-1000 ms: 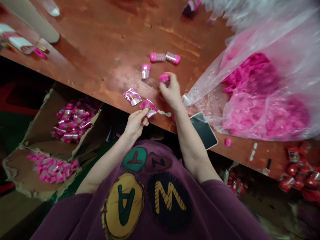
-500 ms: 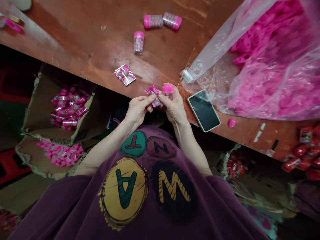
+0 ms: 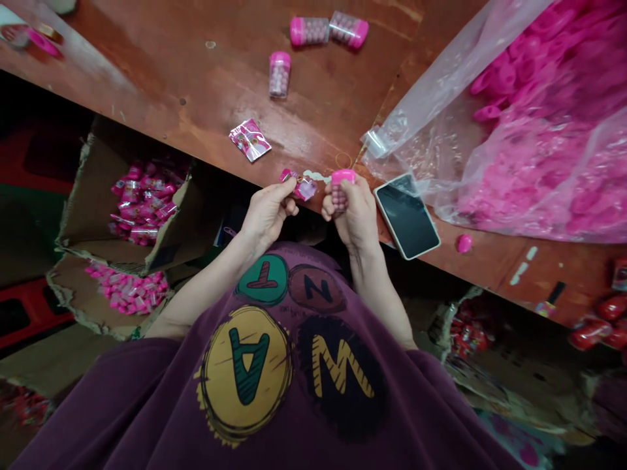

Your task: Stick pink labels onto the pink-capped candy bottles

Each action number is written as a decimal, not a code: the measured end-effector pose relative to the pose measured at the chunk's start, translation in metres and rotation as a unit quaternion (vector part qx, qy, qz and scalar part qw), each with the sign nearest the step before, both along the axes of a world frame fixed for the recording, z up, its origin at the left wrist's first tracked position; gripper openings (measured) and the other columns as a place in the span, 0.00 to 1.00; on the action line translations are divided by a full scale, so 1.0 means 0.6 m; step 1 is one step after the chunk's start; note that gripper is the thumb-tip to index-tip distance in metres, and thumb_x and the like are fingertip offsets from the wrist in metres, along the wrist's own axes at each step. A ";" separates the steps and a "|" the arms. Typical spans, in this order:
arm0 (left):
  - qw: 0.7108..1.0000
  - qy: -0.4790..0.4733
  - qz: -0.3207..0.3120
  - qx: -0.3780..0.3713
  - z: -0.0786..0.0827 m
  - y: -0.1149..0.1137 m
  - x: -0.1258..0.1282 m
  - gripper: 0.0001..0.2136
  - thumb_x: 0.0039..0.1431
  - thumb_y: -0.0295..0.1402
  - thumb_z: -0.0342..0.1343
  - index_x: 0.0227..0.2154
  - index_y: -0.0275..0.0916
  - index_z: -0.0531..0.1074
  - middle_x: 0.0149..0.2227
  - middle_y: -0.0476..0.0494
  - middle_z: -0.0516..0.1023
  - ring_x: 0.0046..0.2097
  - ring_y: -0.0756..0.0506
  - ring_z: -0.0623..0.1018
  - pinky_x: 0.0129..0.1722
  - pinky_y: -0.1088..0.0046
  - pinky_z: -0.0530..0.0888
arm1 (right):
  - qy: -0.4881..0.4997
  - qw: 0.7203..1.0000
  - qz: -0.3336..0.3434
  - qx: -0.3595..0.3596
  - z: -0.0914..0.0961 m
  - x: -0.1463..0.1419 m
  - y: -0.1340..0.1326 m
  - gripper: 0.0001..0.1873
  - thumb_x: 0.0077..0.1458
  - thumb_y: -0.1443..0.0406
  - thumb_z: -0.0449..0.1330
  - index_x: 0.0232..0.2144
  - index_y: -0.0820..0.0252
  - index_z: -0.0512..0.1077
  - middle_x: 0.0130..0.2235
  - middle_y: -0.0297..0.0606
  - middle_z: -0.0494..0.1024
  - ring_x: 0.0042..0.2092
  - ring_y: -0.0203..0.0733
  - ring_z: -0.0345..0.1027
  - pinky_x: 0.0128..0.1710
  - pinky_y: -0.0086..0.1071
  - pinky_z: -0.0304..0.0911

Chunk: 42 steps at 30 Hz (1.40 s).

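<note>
Reddish-brown wooden desk [image 3: 196, 78], left to right: one flat printed wrapper [image 3: 250, 139]; left hand [image 3: 268, 212], pinching one crumpled wrapper [image 3: 306, 188] near the front edge; three pink-capped ball-filled jars [image 3: 279, 77]; right hand [image 3: 356, 210], gripping a fourth jar [image 3: 342, 177], same edge; one smartphone [image 3: 409, 217].

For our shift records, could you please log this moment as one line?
left hand: pinching pink wrapper | right hand: gripping pink-capped jar | wrapper and jar: apart | table: three more jars, flat packet, phone
</note>
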<state>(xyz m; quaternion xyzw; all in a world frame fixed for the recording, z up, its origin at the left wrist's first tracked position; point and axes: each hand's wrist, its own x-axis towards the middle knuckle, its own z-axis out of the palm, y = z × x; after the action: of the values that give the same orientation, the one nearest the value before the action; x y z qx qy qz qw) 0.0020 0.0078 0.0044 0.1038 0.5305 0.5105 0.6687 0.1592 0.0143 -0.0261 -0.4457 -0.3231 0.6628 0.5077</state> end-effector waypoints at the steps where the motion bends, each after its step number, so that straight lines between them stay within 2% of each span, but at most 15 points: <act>1: 1.000 0.001 0.005 -0.001 0.000 0.001 0.001 0.15 0.62 0.32 0.71 0.23 0.36 0.73 0.20 0.53 0.70 0.20 0.55 0.67 0.23 0.77 0.67 | 0.003 1.000 0.002 -0.005 0.007 0.000 -0.010 0.24 0.62 0.44 0.66 0.43 0.51 0.62 0.35 0.27 0.75 0.22 0.28 0.64 0.18 0.25 0.61; 6: 1.000 0.003 -0.019 0.006 0.002 -0.001 0.011 0.18 0.63 0.39 0.71 0.24 0.37 0.71 0.18 0.54 0.69 0.21 0.54 0.69 0.25 0.77 0.69 | -0.023 1.000 0.016 -0.004 0.016 -0.019 -0.052 0.26 0.64 0.43 0.64 0.49 0.51 0.62 0.32 0.24 0.77 0.20 0.27 0.64 0.15 0.22 0.57; 11: 0.998 0.010 -0.058 0.016 0.005 -0.006 0.011 0.20 0.62 0.43 0.71 0.24 0.37 0.71 0.18 0.52 0.71 0.21 0.54 0.72 0.27 0.78 0.70 | -0.024 1.000 0.011 -0.010 0.005 -0.031 -0.057 0.28 0.65 0.43 0.64 0.55 0.49 0.62 0.31 0.24 0.73 0.20 0.26 0.58 0.13 0.21 0.53; 16: 0.992 0.014 -0.121 0.017 0.010 -0.012 0.010 0.23 0.63 0.48 0.69 0.23 0.37 0.70 0.18 0.51 0.71 0.22 0.53 0.73 0.26 0.78 0.70 | 0.005 0.996 0.086 -0.029 0.005 -0.025 -0.059 0.31 0.67 0.43 0.60 0.63 0.46 0.60 0.29 0.24 0.70 0.18 0.27 0.49 0.12 0.23 0.47; 18: 0.989 0.010 -0.144 0.020 0.010 -0.014 0.012 0.24 0.63 0.48 0.69 0.21 0.37 0.69 0.17 0.51 0.70 0.20 0.54 0.71 0.24 0.79 0.67 | -0.024 0.995 0.097 -0.009 0.002 -0.023 -0.062 0.32 0.68 0.43 0.59 0.65 0.46 0.59 0.28 0.24 0.69 0.19 0.29 0.51 0.14 0.24 0.53; 20: 0.987 -0.004 -0.161 0.020 0.009 -0.015 0.013 0.24 0.63 0.47 0.70 0.21 0.36 0.69 0.16 0.52 0.67 0.18 0.56 0.67 0.21 0.79 0.62 | -0.091 0.991 0.090 0.033 -0.002 -0.020 -0.064 0.33 0.68 0.42 0.59 0.67 0.46 0.58 0.33 0.29 0.74 0.23 0.32 0.61 0.20 0.28 0.66; 22: 0.982 -0.035 -0.187 0.019 0.007 -0.015 0.011 0.22 0.62 0.45 0.71 0.22 0.36 0.71 0.14 0.55 0.64 0.17 0.57 0.63 0.20 0.79 0.60 | -0.176 0.976 0.091 0.086 -0.006 -0.014 -0.065 0.35 0.68 0.41 0.57 0.69 0.47 0.57 0.47 0.39 0.79 0.33 0.37 0.73 0.33 0.35 0.78; 24: 0.973 -0.076 -0.219 0.019 0.005 -0.014 0.006 0.20 0.60 0.42 0.73 0.24 0.35 0.73 0.15 0.56 0.64 0.16 0.57 0.61 0.19 0.79 0.59 | -0.246 0.954 0.107 0.134 -0.009 -0.007 -0.064 0.38 0.68 0.41 0.56 0.71 0.49 0.55 0.61 0.46 0.75 0.47 0.45 0.78 0.46 0.44 0.81; 26: 0.964 -0.105 -0.242 0.024 0.003 -0.014 0.000 0.18 0.58 0.41 0.74 0.26 0.34 0.74 0.17 0.55 0.66 0.16 0.58 0.60 0.19 0.80 0.59 | -0.259 0.945 0.130 0.153 -0.012 0.000 -0.064 0.40 0.69 0.40 0.55 0.73 0.50 0.53 0.65 0.48 0.71 0.53 0.50 0.77 0.52 0.47 0.80; 31: 0.973 -0.082 -0.213 0.042 0.006 -0.014 -0.006 0.18 0.62 0.40 0.72 0.26 0.33 0.74 0.17 0.55 0.65 0.17 0.59 0.60 0.19 0.81 0.59 | -0.177 0.966 0.163 0.091 -0.018 0.000 -0.082 0.40 0.73 0.41 0.45 0.76 0.46 0.39 0.44 0.38 0.79 0.33 0.40 0.76 0.35 0.40 0.80; 33: 0.976 -0.074 -0.204 0.034 0.008 -0.014 -0.005 0.18 0.63 0.40 0.71 0.25 0.33 0.73 0.17 0.56 0.63 0.16 0.59 0.58 0.19 0.81 0.58 | -0.197 0.963 0.157 0.096 -0.019 -0.002 -0.090 0.40 0.74 0.42 0.44 0.77 0.46 0.36 0.42 0.37 0.79 0.33 0.41 0.75 0.35 0.40 0.80; 35: 0.975 -0.077 -0.208 0.027 0.009 -0.014 -0.006 0.18 0.64 0.40 0.70 0.26 0.33 0.74 0.18 0.56 0.65 0.16 0.60 0.57 0.18 0.81 0.57 | -0.244 0.953 0.139 0.118 -0.019 -0.003 -0.094 0.39 0.74 0.43 0.45 0.77 0.48 0.38 0.47 0.42 0.80 0.37 0.43 0.78 0.40 0.43 0.81; 39: 0.973 -0.077 -0.216 0.014 0.009 -0.013 -0.009 0.17 0.64 0.41 0.70 0.29 0.34 0.74 0.23 0.52 0.73 0.16 0.60 0.58 0.18 0.81 0.57 | -0.353 0.917 0.104 0.156 -0.014 -0.005 -0.092 0.37 0.71 0.44 0.52 0.74 0.49 0.53 0.63 0.47 0.76 0.46 0.49 0.80 0.49 0.47 0.80; 40: 0.975 -0.072 -0.212 0.012 0.009 -0.013 -0.010 0.17 0.64 0.41 0.70 0.30 0.34 0.74 0.23 0.52 0.73 0.16 0.60 0.58 0.18 0.81 0.57 | -0.359 0.915 0.096 0.155 -0.011 -0.007 -0.090 0.36 0.70 0.44 0.55 0.73 0.48 0.56 0.65 0.46 0.74 0.47 0.50 0.80 0.50 0.47 0.80; 42: 0.978 -0.063 -0.199 0.010 0.010 -0.013 -0.012 0.17 0.64 0.42 0.70 0.29 0.35 0.73 0.22 0.53 0.72 0.16 0.60 0.58 0.18 0.81 0.58 | -0.319 0.934 0.082 0.137 -0.005 -0.012 -0.088 0.35 0.69 0.44 0.57 0.72 0.45 0.58 0.63 0.44 0.76 0.45 0.48 0.80 0.46 0.45 0.81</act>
<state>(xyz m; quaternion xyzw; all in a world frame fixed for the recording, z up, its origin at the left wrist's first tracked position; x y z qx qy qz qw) -0.0050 0.0003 0.0101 0.1817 0.4509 0.3786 0.7876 0.1523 -0.0388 -0.0288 -0.5320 -0.5908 0.4744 0.3781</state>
